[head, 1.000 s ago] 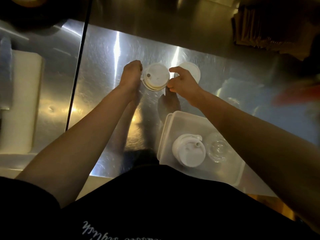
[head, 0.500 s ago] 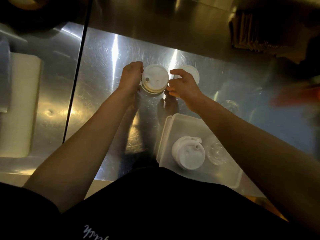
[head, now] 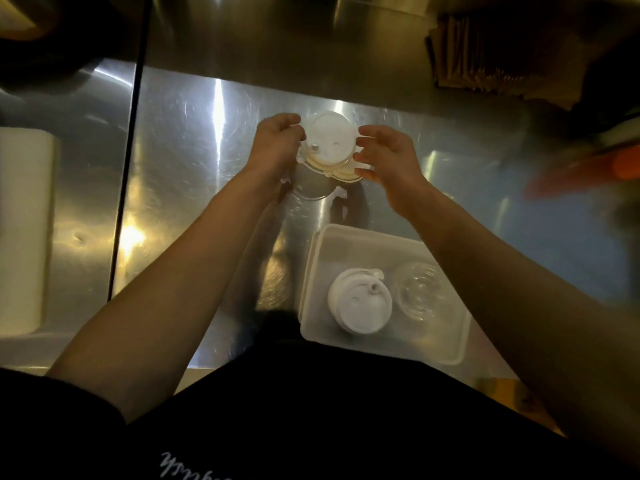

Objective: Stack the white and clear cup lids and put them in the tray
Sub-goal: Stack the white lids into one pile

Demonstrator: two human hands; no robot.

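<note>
A stack of white cup lids [head: 330, 143] is held a little above the steel counter between both hands. My left hand [head: 275, 147] grips its left edge and my right hand [head: 389, 157] grips its right edge. Nearer to me on the right stands a translucent plastic tray [head: 381, 351]. Inside it lie a stack of white lids [head: 360, 304] on the left and clear dome lids [head: 419, 294] on the right.
The steel counter [head: 194, 140] has a dark seam [head: 128, 161] running down its left part. A white block [head: 24, 233] lies at the far left. Brown paper goods [head: 485, 60] sit at the back right, with a blurred orange thing [head: 606, 164] at the right edge.
The lone white lid that lay behind my right hand is no longer on the counter. My right hand has closed on the stack's right edge, and both hands have lifted the stack slightly.
</note>
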